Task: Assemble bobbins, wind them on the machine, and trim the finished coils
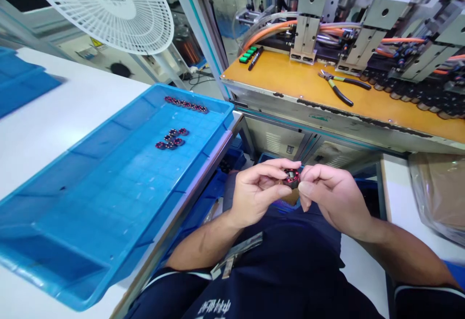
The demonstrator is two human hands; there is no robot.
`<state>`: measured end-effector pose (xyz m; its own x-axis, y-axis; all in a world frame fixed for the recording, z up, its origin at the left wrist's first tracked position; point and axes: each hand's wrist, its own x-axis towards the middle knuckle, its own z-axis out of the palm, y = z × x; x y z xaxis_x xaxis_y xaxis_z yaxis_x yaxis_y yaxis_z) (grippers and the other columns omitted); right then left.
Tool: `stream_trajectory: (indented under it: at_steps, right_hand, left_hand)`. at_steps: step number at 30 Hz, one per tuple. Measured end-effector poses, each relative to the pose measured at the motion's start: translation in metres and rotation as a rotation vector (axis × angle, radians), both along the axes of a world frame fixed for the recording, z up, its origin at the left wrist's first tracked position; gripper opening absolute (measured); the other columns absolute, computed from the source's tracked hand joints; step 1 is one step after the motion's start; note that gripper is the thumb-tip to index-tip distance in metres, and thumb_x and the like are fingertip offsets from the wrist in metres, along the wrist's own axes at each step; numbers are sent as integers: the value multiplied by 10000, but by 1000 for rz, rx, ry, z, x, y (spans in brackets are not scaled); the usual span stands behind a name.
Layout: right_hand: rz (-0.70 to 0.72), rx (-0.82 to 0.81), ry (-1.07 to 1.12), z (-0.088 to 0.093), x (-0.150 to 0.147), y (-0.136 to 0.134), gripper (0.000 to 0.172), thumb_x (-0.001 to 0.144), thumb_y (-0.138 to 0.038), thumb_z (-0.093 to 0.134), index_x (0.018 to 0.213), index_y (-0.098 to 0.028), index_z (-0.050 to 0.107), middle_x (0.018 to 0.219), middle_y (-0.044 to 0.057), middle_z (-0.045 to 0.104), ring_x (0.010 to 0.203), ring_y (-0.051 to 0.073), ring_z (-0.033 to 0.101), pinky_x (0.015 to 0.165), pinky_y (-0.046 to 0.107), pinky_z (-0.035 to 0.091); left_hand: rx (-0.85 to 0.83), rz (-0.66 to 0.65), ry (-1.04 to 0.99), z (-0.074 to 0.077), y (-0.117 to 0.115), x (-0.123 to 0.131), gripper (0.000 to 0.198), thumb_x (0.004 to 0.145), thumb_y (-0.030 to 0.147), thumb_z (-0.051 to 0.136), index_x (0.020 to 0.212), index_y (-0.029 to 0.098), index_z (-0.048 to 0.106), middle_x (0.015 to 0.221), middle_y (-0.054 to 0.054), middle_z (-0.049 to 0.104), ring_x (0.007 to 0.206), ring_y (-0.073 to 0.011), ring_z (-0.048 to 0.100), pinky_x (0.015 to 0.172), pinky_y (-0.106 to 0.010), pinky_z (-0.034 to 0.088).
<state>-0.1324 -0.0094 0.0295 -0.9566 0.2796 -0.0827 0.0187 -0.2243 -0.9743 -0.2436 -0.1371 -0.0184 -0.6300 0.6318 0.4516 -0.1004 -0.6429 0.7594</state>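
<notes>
Between the thumb and fingers of my left hand (259,188) is a small round motor stator (291,177), dark with red windings. It is held above my lap, its open face turned up. My right hand (329,193) is closed in a pinch at the stator's right edge, thumb against the bent forefinger. Whatever lies between those right fingertips is too small to make out. To the left, a blue plastic tray (119,232) carries more stators of the same kind: a row (186,104) along its far end and a loose cluster (171,139) nearer the middle.
A white fan (109,4) stands behind the tray. Ahead is a machine bench (269,74) with metal fixtures (307,23), side cutters (337,86), a black pen (256,58) and green blocks (248,54). At right lies a plastic-wrapped carton (441,193); another blue tray (25,79) is far left.
</notes>
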Motion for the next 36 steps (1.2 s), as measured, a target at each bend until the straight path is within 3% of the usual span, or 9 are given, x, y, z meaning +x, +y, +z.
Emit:
stream_trajectory:
  at_steps: [5, 8, 11, 14, 17, 21, 27, 31, 36]
  right_hand:
    - [54, -98, 1, -10, -4, -2, 228, 833, -377, 746, 891, -176, 654, 624, -36, 614, 538, 83, 558, 558, 220, 476]
    - [132, -82, 78, -17, -6, -6, 247, 904, -384, 663, 1033, -173, 676, 654, -16, 630, 587, 101, 583, 625, 260, 500]
    - [40, 42, 199, -24, -8, -8, 205, 926, -340, 631, 1064, -192, 657, 713, -11, 647, 572, 103, 609, 599, 265, 523]
    - [-276, 569, 435, -28, -12, -1, 207, 862, -273, 701, 1047, -204, 641, 818, 24, 680, 628, 129, 655, 558, 258, 541]
    - [-520, 1250, 648, -32, -16, 17, 257, 785, -213, 771, 1002, -206, 634, 803, 42, 702, 705, 163, 686, 611, 275, 574]
    - [-486, 1552, 806, -39, -16, 36, 300, 796, -174, 754, 1057, -199, 608, 801, 35, 699, 718, 161, 693, 657, 288, 611]
    - [-370, 1528, 836, -37, -10, 27, 266, 804, -146, 723, 1047, -169, 617, 831, 62, 682, 760, 173, 679, 682, 302, 607]
    - [-309, 1185, 679, -23, -3, 11, 282, 812, -245, 724, 1069, -183, 624, 850, 69, 662, 719, 164, 644, 621, 292, 562]
    - [-333, 866, 610, -8, -1, -1, 189, 825, -34, 632, 924, -189, 677, 773, 29, 637, 663, 119, 593, 594, 255, 502]
  left_hand:
    - [-24, 19, -29, -1, -1, 0, 195, 757, 163, 808, 918, 244, 734, 1087, -41, 772, 1154, -257, 679, 1047, -473, 515]
    - [-52, -17, -75, -1, -1, 1, 185, 752, 175, 811, 903, 248, 731, 1094, -46, 771, 1150, -270, 681, 962, -453, 571]
    - [-80, -49, -155, -4, 3, -4, 132, 775, 261, 798, 894, 254, 742, 1150, -60, 756, 1124, -275, 693, 886, -423, 601]
    - [-180, 173, -212, -9, 3, -13, 185, 832, 388, 734, 946, 244, 751, 1191, -79, 738, 1113, -248, 697, 918, -395, 580]
    - [-317, 558, 71, -7, -5, -16, 176, 838, 266, 732, 1012, 241, 752, 1081, -55, 764, 1012, -177, 709, 869, -294, 569]
    - [-399, 529, 583, 12, -16, 0, 402, 765, 210, 798, 1157, 218, 710, 1024, -77, 768, 899, -188, 703, 822, -304, 574]
    - [-406, 347, 627, 30, -6, 3, 313, 810, 241, 762, 1112, 175, 709, 918, -78, 766, 811, -169, 709, 765, -278, 578]
    - [-378, 346, 666, 25, -6, -3, 326, 792, 181, 770, 1112, 199, 714, 1012, -98, 768, 938, -210, 696, 854, -351, 560]
    - [-354, 248, 539, 22, -10, 0, 332, 803, 114, 737, 1122, 206, 722, 1108, -112, 740, 930, -191, 699, 780, -295, 580]
